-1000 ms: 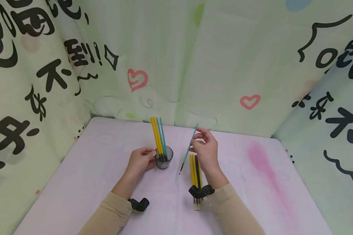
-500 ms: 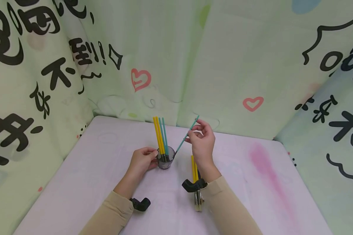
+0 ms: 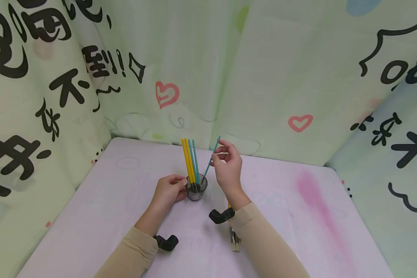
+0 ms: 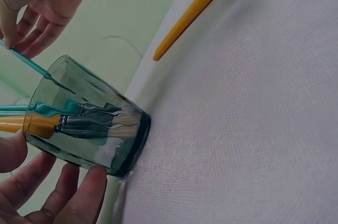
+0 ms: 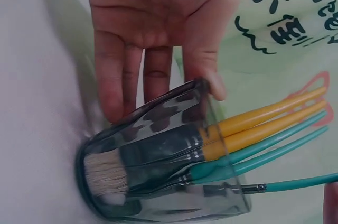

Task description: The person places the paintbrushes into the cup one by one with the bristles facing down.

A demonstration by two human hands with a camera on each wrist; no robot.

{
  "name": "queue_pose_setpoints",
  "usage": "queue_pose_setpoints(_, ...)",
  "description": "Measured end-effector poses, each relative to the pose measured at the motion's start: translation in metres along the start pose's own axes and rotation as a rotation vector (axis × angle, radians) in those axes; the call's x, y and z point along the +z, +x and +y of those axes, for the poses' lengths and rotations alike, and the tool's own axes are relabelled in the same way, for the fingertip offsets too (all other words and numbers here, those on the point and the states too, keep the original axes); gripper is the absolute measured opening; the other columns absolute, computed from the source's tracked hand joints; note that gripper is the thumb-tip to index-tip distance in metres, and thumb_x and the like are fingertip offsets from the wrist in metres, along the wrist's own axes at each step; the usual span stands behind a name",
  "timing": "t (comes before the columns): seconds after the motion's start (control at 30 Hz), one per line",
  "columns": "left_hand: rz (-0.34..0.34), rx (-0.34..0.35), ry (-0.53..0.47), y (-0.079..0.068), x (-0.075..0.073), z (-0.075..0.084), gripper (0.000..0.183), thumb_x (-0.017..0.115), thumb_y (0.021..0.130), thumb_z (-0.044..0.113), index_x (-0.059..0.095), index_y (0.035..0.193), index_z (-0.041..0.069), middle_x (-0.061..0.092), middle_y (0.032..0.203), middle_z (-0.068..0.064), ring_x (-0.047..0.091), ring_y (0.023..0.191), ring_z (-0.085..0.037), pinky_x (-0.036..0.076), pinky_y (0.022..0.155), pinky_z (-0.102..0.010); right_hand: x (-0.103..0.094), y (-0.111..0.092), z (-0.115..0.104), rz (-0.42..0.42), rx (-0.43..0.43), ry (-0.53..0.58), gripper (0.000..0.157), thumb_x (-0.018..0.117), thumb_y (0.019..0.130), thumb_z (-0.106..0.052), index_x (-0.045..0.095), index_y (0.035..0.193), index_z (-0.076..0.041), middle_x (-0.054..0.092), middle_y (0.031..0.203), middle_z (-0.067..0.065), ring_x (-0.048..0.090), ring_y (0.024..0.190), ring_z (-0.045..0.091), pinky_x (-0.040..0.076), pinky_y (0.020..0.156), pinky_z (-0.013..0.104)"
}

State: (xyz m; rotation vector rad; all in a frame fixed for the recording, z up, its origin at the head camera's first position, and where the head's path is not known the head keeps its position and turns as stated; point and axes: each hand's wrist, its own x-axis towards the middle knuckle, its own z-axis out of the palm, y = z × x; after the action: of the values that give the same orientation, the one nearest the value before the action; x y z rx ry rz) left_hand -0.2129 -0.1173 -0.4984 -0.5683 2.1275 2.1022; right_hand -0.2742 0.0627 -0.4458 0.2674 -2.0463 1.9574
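A dark see-through glass (image 3: 196,196) stands on the table with two yellow-handled paintbrushes (image 3: 187,158) and two teal-handled paintbrushes (image 5: 285,147) in it, bristles down. My left hand (image 3: 168,189) holds the glass from the left, thumb near the rim and fingers along its side. My right hand (image 3: 228,170) pinches a thin teal paintbrush (image 4: 30,64) by its handle, above and right of the glass. That brush slants down, its dark tip inside the glass mouth.
More paintbrushes (image 3: 234,239) lie on the table, partly hidden under my right forearm; a yellow handle (image 4: 195,15) shows in the left wrist view. The pale table (image 3: 125,200) carries a pink smear at right. A printed curtain (image 3: 257,85) encloses the back and sides.
My right hand has moved up and left with the teal paintbrush, bringing its tip from beside the glass into its mouth. My left hand stays at the glass.
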Motion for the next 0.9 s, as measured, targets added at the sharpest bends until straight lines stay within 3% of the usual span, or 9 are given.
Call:
queue_pose_setpoints(0.27,0.003,0.009,-0.010,0.001,0.000,-0.001,0.017,0.071,0.104,0.013,0.077,0.115,0.002,0.070,0.105,-0.014,0.073,0.091,-0.023,0.070,0.083,-0.041,0.005,-0.001,0.009,-0.059,0.033,-0.086,0.044,0.069,0.099,0.002,0.067,0.141,-0.010,0.064,0.109,0.012,0.065,0.091,0.021,0.066,0.072,0.022)
queue_pose_setpoints(0.6,0.003,-0.013,0.001,-0.002,0.003,0.001,0.017,0.070,0.105,0.014,0.077,0.115,0.003,0.070,0.108,-0.014,0.072,0.093,-0.024,0.070,0.085,-0.041,0.006,-0.005,0.019,-0.108,0.090,-0.138,0.045,0.070,0.098,0.002,0.069,0.140,-0.016,0.067,0.108,0.012,0.070,0.089,0.023,0.069,0.073,0.029)
queue_pose_setpoints(0.9,-0.017,0.034,-0.006,-0.001,0.000,-0.001,0.018,0.070,0.104,0.011,0.075,0.115,-0.002,0.070,0.103,-0.013,0.072,0.091,-0.023,0.070,0.081,-0.041,-0.009,-0.016,0.024,-0.166,0.137,-0.179,0.047,0.066,0.099,0.001,0.068,0.142,-0.018,0.074,0.117,0.017,0.076,0.099,0.044,0.070,0.077,0.035)
